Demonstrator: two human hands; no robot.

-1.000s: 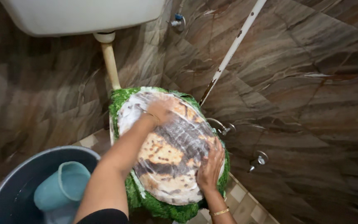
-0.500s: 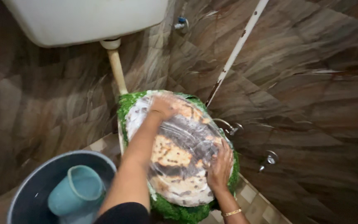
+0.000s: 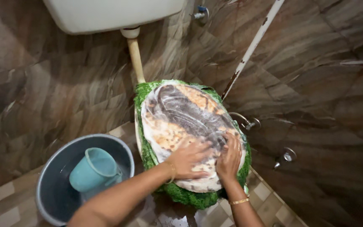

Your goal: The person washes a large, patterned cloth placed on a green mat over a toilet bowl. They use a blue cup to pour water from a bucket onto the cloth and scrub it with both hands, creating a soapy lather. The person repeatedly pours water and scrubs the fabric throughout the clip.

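Plastic film first: noting a clear, glossy wrap stretched over the oval patterned lid pad (image 3: 181, 113), mottled in tan, grey and white, sitting on top of the toilet at centre frame and ringed by a green fuzzy cover (image 3: 145, 94).

Finding the left hand (image 3: 190, 159) lying open and flat on the near end of the pad, fingers spread, gripping nothing. Finding the right hand (image 3: 230, 159) just beside it, likewise open, palm down on the film, a gold bangle (image 3: 239, 201) at the wrist.

Judging the risks:
- Slipping of palms on the slick film, given its sheen and the flat, ungripped contact.
- Tearing or wrinkling of the wrap under sideways pressure.
- Losing footing on the checked floor (image 3: 173, 214), appearing wet beside the toilet.
- Knocking an elbow against the grey bucket (image 3: 47, 168) close on the left, holding water and a teal mug (image 3: 93, 168).
- Brushing the rust-spotted white pipe (image 3: 253, 44) or the wall taps (image 3: 288, 155) on the right.

Checking for packages, labels and signs: finding no label or sign on the white cistern (image 3: 106, 14) above, the bucket or the brown tiled wall (image 3: 43, 92). Recording the clear wrap as the only packaging, unprinted as far as visible.
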